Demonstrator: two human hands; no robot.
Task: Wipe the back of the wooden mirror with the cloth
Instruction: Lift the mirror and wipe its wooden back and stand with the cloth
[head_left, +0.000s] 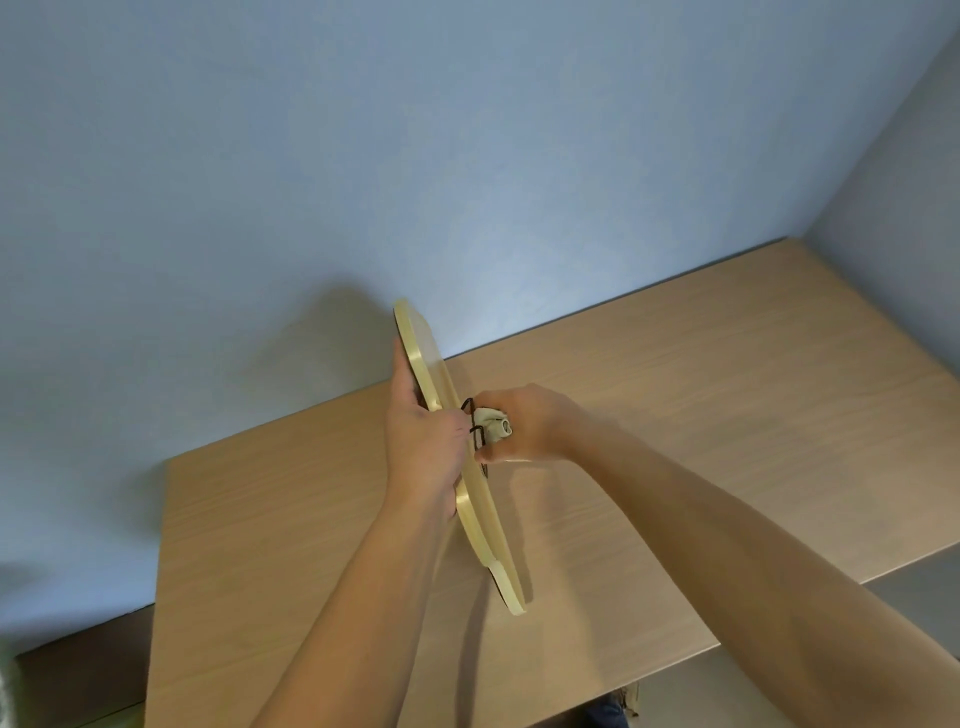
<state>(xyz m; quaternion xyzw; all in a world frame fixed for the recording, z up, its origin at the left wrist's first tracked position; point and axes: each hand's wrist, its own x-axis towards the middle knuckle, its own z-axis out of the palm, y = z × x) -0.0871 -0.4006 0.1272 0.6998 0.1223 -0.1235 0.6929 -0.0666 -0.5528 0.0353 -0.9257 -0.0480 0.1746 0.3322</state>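
Note:
The wooden mirror (493, 525) is a pale round-edged board held nearly edge-on above the table, its wooden back facing right. My left hand (423, 441) grips its rim from the left side, fingers curled over the edge near a black wire stand (474, 434) fixed to the back. My right hand (524, 423) presses a bunched cream cloth (494, 425) against the back beside that wire. The glass side is turned away to the left and hidden.
A light wooden table (675, 415) lies under the mirror, its back edge against a blue wall (415, 156). The wall turns a corner at the far right. The table's front edge runs along the lower right, with floor below it.

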